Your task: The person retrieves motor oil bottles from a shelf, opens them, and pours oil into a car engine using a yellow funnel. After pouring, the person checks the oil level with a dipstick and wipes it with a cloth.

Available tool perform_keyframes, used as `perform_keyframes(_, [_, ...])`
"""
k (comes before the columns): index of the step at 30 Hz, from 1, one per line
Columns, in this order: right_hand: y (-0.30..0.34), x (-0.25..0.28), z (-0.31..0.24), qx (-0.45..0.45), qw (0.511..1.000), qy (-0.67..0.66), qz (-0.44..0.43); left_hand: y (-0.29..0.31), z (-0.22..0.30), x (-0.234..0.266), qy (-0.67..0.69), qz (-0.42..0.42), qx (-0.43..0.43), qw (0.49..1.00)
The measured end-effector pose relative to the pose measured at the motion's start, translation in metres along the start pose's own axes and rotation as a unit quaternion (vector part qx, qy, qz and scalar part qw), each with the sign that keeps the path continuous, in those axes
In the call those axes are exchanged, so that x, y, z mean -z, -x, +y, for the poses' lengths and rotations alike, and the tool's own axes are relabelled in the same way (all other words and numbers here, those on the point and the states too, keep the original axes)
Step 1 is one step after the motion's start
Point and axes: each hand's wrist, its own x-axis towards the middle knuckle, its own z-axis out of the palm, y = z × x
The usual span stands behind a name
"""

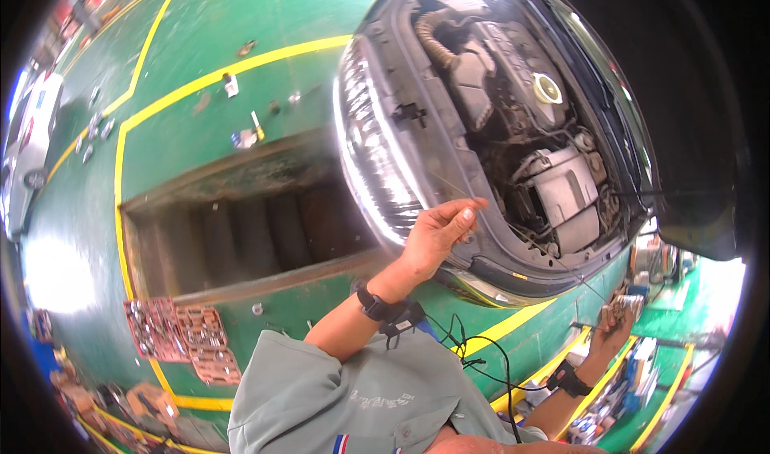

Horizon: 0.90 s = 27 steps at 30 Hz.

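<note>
My left hand (439,233) is raised over the front edge of a dark car's open engine bay (513,133), thumb and fingers pinched together. A long thin rod (592,289), much like a dipstick, appears to run from this pinch across the bay's near edge to my right hand (616,324). The right hand sits lower, beyond the car's near corner, its fingers curled round the rod's other end. Something small and greyish shows beside those fingers; its kind is unclear. Inside the bay are a battery-like grey box (565,185) and a pale round cap (547,89).
An inspection pit (257,233) with steps opens in the green floor left of the car. Pink tool cases (152,330) lie at its near corner. Black cables (507,366) hang by my body. Yellow-edged shelving (618,374) stands at lower right; the raised hood (698,133) fills the right.
</note>
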Motion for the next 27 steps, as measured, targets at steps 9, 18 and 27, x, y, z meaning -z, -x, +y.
perform_keyframes(9, [-0.038,-0.071,0.029,-0.044,0.988,0.147,0.033,0.098,0.030,0.027,-0.073,0.108,-0.110,0.985])
perform_keyframes(18, [-0.090,-0.137,0.079,-0.121,0.968,0.193,-0.106,0.164,0.042,0.048,-0.095,0.171,-0.184,0.963])
perform_keyframes(27, [-0.089,-0.192,0.094,-0.134,0.947,0.186,-0.225,0.204,0.052,0.051,-0.139,0.214,-0.254,0.933])
